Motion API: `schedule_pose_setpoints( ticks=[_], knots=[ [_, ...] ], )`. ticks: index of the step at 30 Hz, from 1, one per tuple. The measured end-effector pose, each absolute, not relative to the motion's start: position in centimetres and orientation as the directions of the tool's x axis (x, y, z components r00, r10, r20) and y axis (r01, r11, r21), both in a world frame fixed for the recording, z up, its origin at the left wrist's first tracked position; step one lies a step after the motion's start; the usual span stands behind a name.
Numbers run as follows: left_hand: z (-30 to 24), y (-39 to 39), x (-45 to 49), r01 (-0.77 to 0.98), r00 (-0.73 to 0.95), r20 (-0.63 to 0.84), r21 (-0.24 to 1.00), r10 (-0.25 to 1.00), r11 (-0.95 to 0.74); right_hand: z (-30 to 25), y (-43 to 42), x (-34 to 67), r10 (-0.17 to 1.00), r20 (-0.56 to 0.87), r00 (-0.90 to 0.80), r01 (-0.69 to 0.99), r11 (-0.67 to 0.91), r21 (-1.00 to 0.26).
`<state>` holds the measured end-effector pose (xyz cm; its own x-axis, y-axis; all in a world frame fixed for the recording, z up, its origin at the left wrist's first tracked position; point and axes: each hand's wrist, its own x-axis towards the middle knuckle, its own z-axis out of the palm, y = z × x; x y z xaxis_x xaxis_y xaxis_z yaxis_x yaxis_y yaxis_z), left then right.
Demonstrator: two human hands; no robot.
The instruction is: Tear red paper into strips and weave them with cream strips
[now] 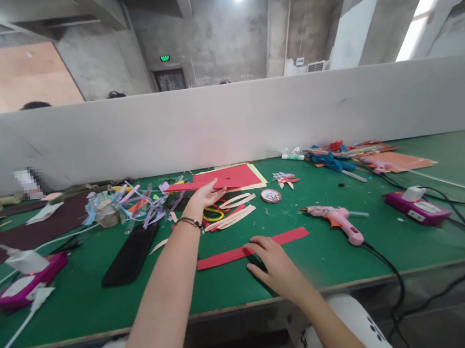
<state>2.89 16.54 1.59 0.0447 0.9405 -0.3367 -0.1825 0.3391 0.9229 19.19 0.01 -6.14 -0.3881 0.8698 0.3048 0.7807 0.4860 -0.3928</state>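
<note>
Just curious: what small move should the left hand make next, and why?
Probably the left hand should close its fingers on the red sheet it touches and draw it nearer, since the right hand rests on the red strip.

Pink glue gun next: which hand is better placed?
Right, probably. The right hand rests on the red strip beside the pink glue gun; the left hand is stretched out to the red sheet.
</note>
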Motion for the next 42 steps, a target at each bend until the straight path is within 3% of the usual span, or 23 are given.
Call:
schedule_pose_setpoints(
  ticks=[3,7,8,9,10,12,14,19,26,31,34,36,39,42],
  knots=[
    [1.9,14.5,2.4,-0.031,0.110,-0.332,0.941,0.937,0.337,-6.1,0.4,19.3,0.871,0.285,-0.401,0.766,0.489,-0.418],
    [0.8,8.5,1.4,0.216,0.254,-0.256,0.955,0.933,0.204,-5.8,0.8,19.1,0.897,0.250,-0.365,0.791,0.440,-0.426],
    [0.2,6.6,1.1,0.429,0.385,-0.129,0.902,0.914,-0.054,-5.7,0.8,19.0,0.905,0.242,-0.349,0.803,0.422,-0.421],
    [-0.5,4.9,0.9,0.553,0.526,-0.032,0.773,0.850,-0.312,-5.6,0.7,18.8,0.913,0.233,-0.336,0.814,0.406,-0.416],
    [-1.3,3.3,0.7,0.643,0.581,-0.009,0.619,0.814,-0.452,-5.5,0.7,18.7,0.919,0.224,-0.325,0.823,0.391,-0.411],
    [-2.7,0.9,0.4,0.766,0.549,0.025,0.385,0.835,-0.515,-5.5,0.7,18.5,0.928,0.209,-0.309,0.838,0.369,-0.402],
    [-3.8,-0.3,0.3,0.823,0.494,0.040,0.301,0.868,-0.482,-5.7,0.6,18.4,0.928,0.212,-0.306,0.848,0.367,-0.382],
    [-4.0,-0.2,0.6,0.865,0.440,0.079,0.232,0.895,-0.446,-6.3,0.7,18.6,0.852,0.309,-0.423,0.808,0.509,-0.297],
    [-3.3,0.1,0.9,0.880,0.466,0.037,0.080,0.884,-0.467,-5.6,1.3,18.3,0.851,0.232,-0.471,0.814,0.521,-0.256],
    [-4.7,0.4,0.0,0.792,0.582,0.320,-0.012,0.748,-0.611,-6.0,1.3,18.2,0.776,0.463,-0.429,0.812,0.555,-0.178],
    [-5.1,0.0,-0.8,0.753,0.620,0.502,-0.165,0.603,-0.637,-6.2,1.0,18.5,0.663,0.613,-0.429,0.810,0.583,-0.065],
    [-5.0,-0.4,-1.2,0.721,0.657,0.543,-0.253,0.523,-0.644,-6.2,0.6,18.8,0.611,0.649,-0.452,0.796,0.606,-0.015],
    [-5.0,-0.8,-1.4,0.678,0.711,0.499,-0.300,0.496,-0.671,-6.1,0.0,19.3,0.622,0.596,-0.508,0.777,0.629,0.006],
    [-5.4,-1.0,-1.2,0.653,0.749,0.373,-0.277,0.547,-0.705,-5.9,-0.6,19.4,0.687,0.494,-0.533,0.788,0.616,-0.007]
  ],
)
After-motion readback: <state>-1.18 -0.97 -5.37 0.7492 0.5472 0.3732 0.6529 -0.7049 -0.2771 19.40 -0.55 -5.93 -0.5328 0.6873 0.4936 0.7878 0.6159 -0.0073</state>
